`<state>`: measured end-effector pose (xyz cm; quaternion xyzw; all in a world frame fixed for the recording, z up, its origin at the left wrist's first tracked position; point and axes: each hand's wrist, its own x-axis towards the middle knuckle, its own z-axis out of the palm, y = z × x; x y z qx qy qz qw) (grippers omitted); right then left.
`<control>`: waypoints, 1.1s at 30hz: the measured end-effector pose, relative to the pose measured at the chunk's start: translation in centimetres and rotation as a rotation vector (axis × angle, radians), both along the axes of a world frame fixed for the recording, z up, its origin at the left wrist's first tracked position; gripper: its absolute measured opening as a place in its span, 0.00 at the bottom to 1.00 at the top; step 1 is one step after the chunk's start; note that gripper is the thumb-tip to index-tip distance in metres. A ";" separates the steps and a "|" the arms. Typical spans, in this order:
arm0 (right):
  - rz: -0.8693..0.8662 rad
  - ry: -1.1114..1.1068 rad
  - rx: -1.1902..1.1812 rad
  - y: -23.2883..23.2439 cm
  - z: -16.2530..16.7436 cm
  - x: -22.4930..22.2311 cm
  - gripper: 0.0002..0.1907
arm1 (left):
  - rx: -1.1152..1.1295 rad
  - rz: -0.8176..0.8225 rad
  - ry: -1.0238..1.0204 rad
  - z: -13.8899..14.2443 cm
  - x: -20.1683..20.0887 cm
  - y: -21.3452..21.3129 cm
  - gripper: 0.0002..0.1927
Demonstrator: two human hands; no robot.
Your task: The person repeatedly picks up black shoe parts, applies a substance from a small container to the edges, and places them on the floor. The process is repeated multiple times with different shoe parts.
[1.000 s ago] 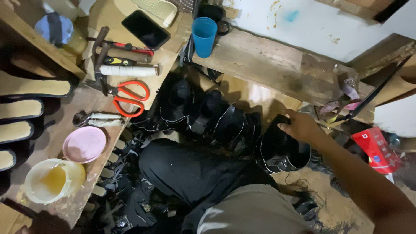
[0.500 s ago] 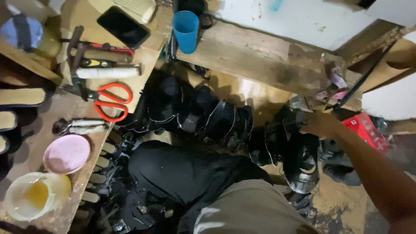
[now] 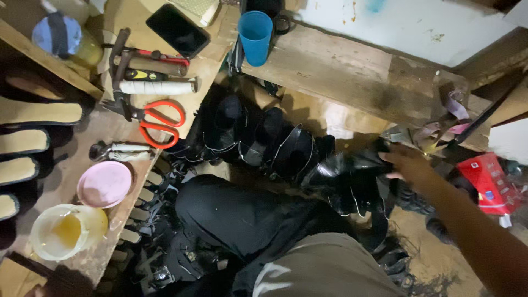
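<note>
- Far left: shoe soles (image 3: 30, 113) stacked along the edge of the wooden bench (image 3: 104, 137), cream faces up.
- Bench front: open tub of yellow liquid (image 3: 67, 231), pink lid (image 3: 104, 183) just behind it.
- Bench middle: red-handled scissors (image 3: 157, 122), a hammer (image 3: 122, 74), a white-wrapped tool handle (image 3: 158, 86), all lying flat close together.
- Bench back: black phone (image 3: 177, 30) face up, blue-lidded jar (image 3: 58, 34) in the far corner.
- Blue plastic cup (image 3: 256, 36) upright on the end of the wooden plank (image 3: 352, 71).
- Below the plank: row of black shoe uppers (image 3: 258, 135) on the floor, leaning on one another.
- Foreground centre: person's knee in black cloth (image 3: 236, 220).
- Right of the row: one more black shoe upper (image 3: 352, 176), glossy, next to the pile.
- Right hand (image 3: 408, 165): reaches in from the right, fingers spread and mostly straight, palm down, fingertips at or just over that upper; blurred, cannot tell if it truly touches; nothing gripped.
- Left hand: out of frame.
- Far right: red packet (image 3: 489, 184) on the floor, scraps of strap (image 3: 451, 107) on the plank end.
</note>
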<state>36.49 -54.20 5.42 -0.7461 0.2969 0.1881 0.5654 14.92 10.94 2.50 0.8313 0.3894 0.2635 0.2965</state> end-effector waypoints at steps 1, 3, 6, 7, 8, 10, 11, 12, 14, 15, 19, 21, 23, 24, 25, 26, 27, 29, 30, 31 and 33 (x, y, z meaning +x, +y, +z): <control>-0.080 -0.017 0.071 0.7 -0.1 -0.4 0.30 | 0.055 -0.062 -0.075 -0.4 0.1 -0.5 0.27; -0.121 -0.019 0.167 2.3 -0.1 -1.2 0.31 | 0.125 -0.195 -0.213 -0.6 0.3 -1.4 0.28; -0.125 -0.100 0.530 6.3 -0.6 -2.8 0.33 | -0.021 -0.518 -0.355 0.3 1.4 -3.0 0.28; -0.194 -0.194 0.838 8.0 -0.8 -3.6 0.35 | -0.155 -0.654 -0.342 0.0 1.8 -5.5 0.28; -0.177 -0.258 0.915 10.6 -1.6 -4.3 0.37 | -0.291 -0.764 -0.322 -0.1 2.5 -7.7 0.28; -0.050 -0.341 0.791 14.2 -2.2 -6.5 0.44 | -0.656 -0.940 -0.185 -1.0 3.7 -13.7 0.29; 0.057 -0.346 0.590 16.1 -2.3 -8.2 0.48 | -0.823 -0.922 -0.065 -1.4 4.0 -16.8 0.29; 0.074 -0.281 0.685 17.3 -2.2 -9.5 0.50 | -0.957 -0.878 0.016 -1.6 4.6 -19.3 0.30; 0.194 -0.295 0.727 18.2 -2.0 -10.8 0.51 | -1.137 -0.784 0.036 -1.7 5.9 -22.9 0.30; 0.294 -0.367 0.664 18.2 -1.9 -11.3 0.51 | -1.195 -0.737 -0.024 -1.5 6.4 -24.3 0.28; 0.422 -0.433 0.413 15.8 -2.4 -11.5 0.52 | -1.447 -0.650 -0.253 -0.8 7.8 -27.8 0.20; 0.549 -0.560 0.182 14.1 -3.1 -10.9 0.55 | -1.501 -0.723 -0.355 -1.2 8.3 -28.6 0.14; 0.535 -0.465 0.155 12.8 -3.8 -10.3 0.57 | -1.455 -0.766 -0.432 -1.9 8.6 -28.1 0.10; 0.538 -0.459 0.140 12.2 -4.1 -10.0 0.55 | -1.395 -0.777 -0.444 -2.2 8.7 -27.5 0.09; 0.533 -0.456 0.121 11.7 -4.5 -9.6 0.53 | -1.338 -0.796 -0.448 -2.5 8.9 -26.5 0.07; 0.532 -0.430 0.101 11.1 -4.8 -9.2 0.51 | -1.362 -0.788 -0.500 -2.6 8.9 -25.3 0.07; 0.519 -0.401 0.072 10.5 -5.2 -8.6 0.48 | -1.396 -0.791 -0.546 -2.7 9.2 -24.2 0.07; 0.576 -0.315 -0.100 9.2 -6.2 -8.7 0.44 | -1.438 -0.793 -0.589 -2.6 9.4 -22.9 0.09; 0.648 -0.255 -0.240 7.8 -6.6 -8.5 0.42 | -1.443 -0.795 -0.591 -2.4 9.6 -22.3 0.11; 0.701 -0.177 -0.380 6.1 -7.0 -8.7 0.39 | -1.463 -0.805 -0.577 -2.3 10.0 -21.9 0.13; 0.648 -0.127 -0.505 2.9 -8.0 -9.5 0.33 | -1.515 -0.718 -0.470 -1.7 10.1 -21.8 0.14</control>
